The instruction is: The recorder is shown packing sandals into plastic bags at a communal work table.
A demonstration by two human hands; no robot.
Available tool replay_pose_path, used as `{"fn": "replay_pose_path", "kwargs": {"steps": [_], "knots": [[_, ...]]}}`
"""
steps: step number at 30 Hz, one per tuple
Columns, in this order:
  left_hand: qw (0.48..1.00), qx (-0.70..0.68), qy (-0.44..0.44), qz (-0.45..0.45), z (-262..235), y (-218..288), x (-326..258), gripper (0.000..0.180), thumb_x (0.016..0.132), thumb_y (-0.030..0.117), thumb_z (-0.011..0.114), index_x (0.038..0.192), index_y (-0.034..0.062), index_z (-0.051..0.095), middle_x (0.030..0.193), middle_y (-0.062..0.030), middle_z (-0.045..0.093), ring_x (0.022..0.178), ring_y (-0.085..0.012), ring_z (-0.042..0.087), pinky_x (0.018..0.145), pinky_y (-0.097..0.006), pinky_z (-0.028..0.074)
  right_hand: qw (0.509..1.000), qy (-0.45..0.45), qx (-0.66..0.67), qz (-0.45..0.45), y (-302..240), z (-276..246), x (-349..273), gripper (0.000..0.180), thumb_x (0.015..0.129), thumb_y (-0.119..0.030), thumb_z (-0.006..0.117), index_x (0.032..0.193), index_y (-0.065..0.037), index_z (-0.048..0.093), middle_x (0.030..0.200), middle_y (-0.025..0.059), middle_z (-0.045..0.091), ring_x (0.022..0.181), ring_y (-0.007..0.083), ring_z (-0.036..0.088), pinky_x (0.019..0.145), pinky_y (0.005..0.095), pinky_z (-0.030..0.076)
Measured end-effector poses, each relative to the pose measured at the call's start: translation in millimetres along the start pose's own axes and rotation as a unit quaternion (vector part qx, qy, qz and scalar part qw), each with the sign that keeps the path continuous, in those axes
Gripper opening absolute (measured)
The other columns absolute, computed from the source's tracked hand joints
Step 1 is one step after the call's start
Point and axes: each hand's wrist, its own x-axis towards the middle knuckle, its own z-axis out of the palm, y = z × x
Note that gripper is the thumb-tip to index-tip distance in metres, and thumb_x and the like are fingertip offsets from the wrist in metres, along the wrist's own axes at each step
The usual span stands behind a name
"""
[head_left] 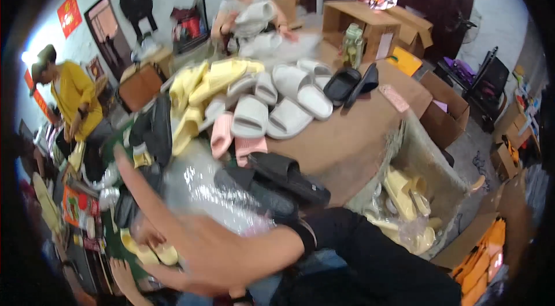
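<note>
My right hand [217, 254], in a black sleeve with a dark wristband, reaches across to the lower left. Its index finger is stretched out, its fingers are apart, and nothing shows in its grip. Of my left hand [150, 232], only blurred fingers seem to show behind the right one; the rest is hidden. Beyond the right hand lies a shiny clear plastic bag [193, 187]. Black slippers [289, 176] rest beside the bag, near my right wrist. Below the hands are pale yellow slippers [167, 254], partly covered.
Grey slippers [250, 116], yellow slippers [222, 77] and pink slippers [221, 135] are heaped on the brown table [347, 138]. At right a sack [428, 150] holds bagged yellow slippers. A person [243, 5] across the table handles grey slippers; another in yellow [72, 92] sits left.
</note>
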Motion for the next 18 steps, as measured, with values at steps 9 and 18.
{"fn": "replay_pose_path", "kwargs": {"steps": [9,18], "knots": [[0.998,0.003,0.025,-0.053,20.6,-11.5,36.5,0.046,0.088,0.037,0.047,0.128,0.0159,0.053,0.145,-0.0173,0.035,0.137,-0.0401,0.025,0.108,-0.065,0.006,0.944,-0.091,-0.216,-0.234,61.4,19.9,-68.0,0.013,0.083,-0.013,0.062,0.078,-0.004,0.056,0.068,0.0074,0.050,0.060,0.0263,0.053,0.054,0.0340,0.044],[0.996,-0.049,0.038,-0.061,-7.8,5.7,61.2,0.047,0.083,0.032,0.052,0.128,0.0174,0.053,0.145,-0.0160,0.034,0.137,-0.0441,0.019,0.106,-0.067,0.004,0.918,-0.272,-0.261,0.120,157.5,6.3,-206.7,0.030,0.091,-0.030,0.052,0.077,-0.004,0.057,0.068,0.0170,0.059,0.064,0.0378,0.058,0.057,0.0465,0.046]]}}
